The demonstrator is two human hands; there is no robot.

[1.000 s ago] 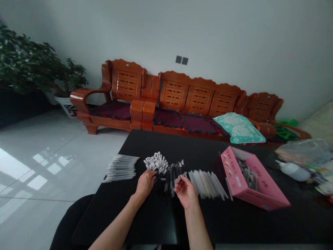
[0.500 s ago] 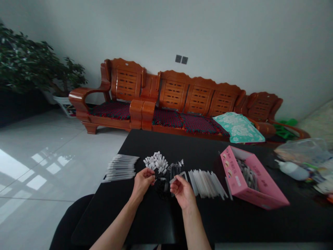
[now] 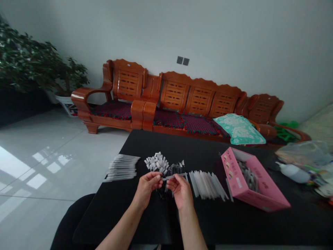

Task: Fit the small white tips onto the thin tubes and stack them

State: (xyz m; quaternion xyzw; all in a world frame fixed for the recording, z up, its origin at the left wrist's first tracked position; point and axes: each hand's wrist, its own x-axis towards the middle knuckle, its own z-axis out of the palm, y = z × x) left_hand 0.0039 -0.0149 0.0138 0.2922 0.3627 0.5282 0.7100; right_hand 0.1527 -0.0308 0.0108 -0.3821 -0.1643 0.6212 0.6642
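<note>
My right hand (image 3: 181,190) pinches a whitish, translucent pen barrel (image 3: 170,177), held roughly level above the table. Close beside it, my left hand (image 3: 147,187) is closed in a pinch at the barrel's left end; the small piece between its fingertips is too small to name. Just beyond the hands lie a heap of white pen caps (image 3: 156,161) and a bunch of thin dark pen refills (image 3: 177,168). Small black parts (image 3: 161,192) show under and between my hands. More loose pen barrels (image 3: 206,184) lie side by side to the right.
Capped white pens (image 3: 122,168) lie in a row on the left of the black table (image 3: 125,215). A pink box (image 3: 262,199) with grey pieces inside stands on the right. Past it are a plastic bag (image 3: 304,152) and a white bottle (image 3: 293,172). A wooden sofa (image 3: 174,93) stands behind.
My hands have come together, and the barrel in my right hand has turned nearly level, its left end now meeting my left fingertips. The view has shifted slightly.
</note>
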